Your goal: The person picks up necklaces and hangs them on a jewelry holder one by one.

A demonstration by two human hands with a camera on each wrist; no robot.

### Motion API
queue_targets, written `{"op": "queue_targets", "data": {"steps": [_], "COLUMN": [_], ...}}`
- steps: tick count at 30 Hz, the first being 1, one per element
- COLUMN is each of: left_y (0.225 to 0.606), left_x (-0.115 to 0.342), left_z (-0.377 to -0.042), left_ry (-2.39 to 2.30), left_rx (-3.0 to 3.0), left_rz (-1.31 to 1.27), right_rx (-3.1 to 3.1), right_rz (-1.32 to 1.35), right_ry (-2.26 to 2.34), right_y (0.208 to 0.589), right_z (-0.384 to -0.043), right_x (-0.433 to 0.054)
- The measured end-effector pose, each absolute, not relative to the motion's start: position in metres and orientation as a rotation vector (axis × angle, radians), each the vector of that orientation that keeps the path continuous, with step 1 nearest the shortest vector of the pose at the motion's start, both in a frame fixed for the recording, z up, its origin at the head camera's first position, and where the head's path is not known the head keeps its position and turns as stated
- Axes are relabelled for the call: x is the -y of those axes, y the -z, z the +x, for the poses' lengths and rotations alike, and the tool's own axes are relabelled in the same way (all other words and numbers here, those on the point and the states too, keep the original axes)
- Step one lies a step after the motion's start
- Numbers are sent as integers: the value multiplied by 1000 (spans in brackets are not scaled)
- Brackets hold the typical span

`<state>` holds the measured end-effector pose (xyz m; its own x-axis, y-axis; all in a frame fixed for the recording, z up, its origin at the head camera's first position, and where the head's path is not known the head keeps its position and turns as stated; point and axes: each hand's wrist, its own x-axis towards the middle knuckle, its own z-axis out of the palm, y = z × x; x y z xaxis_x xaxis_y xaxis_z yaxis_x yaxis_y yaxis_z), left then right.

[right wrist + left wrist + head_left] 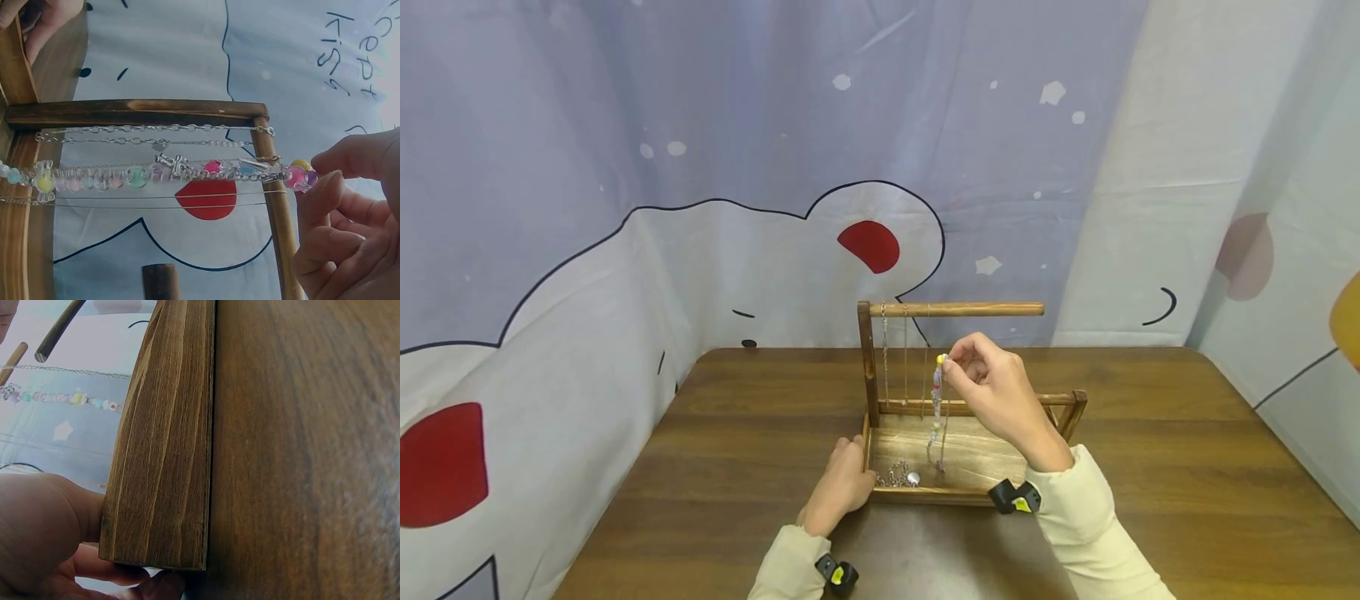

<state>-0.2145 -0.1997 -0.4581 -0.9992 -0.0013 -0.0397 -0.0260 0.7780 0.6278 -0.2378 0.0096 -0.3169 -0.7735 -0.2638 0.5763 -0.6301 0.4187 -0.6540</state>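
Observation:
My right hand point(996, 387) pinches the top of a beaded necklace point(937, 392) between thumb and fingertips. The necklace hangs down over the tray of a wooden jewelry stand point(940, 497). In the right wrist view its pastel beads point(136, 177), a yellow candy-shaped bead point(45, 180) and silver charms show clearly. My left hand point(842, 482) grips the front left corner of the tray, thumb on one side and fingers curled round the end, as the left wrist view shows. Several thin chains point(906, 358) hang from the left part of the stand's upper bar point(962, 309).
A heap of silver chain point(895, 475) with a round silver disc point(913, 479) lies in the tray's front left corner. The lower rail ends at a short post point(1072, 415) on the right. The stand rests on a brown wooden table point(737, 450), with a printed curtain point(760, 267) behind.

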Motion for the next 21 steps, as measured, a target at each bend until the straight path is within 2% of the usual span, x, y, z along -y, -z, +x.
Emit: {"op": "queue_targets", "data": {"steps": [8,21], "left_y": [459,459], "left_x": [200,201], "left_z": [-213,-214], "left_ry": [-1046,-1047], "left_rx": [-2930,-2954], "left_rz": [-9,28], "right_rx": [2294,2273], "right_rz": [758,732], "right_ry": [-1303,-1327], "right_y": [290,295], "right_z": [-225,-238], "right_x": [-7,-10]}}
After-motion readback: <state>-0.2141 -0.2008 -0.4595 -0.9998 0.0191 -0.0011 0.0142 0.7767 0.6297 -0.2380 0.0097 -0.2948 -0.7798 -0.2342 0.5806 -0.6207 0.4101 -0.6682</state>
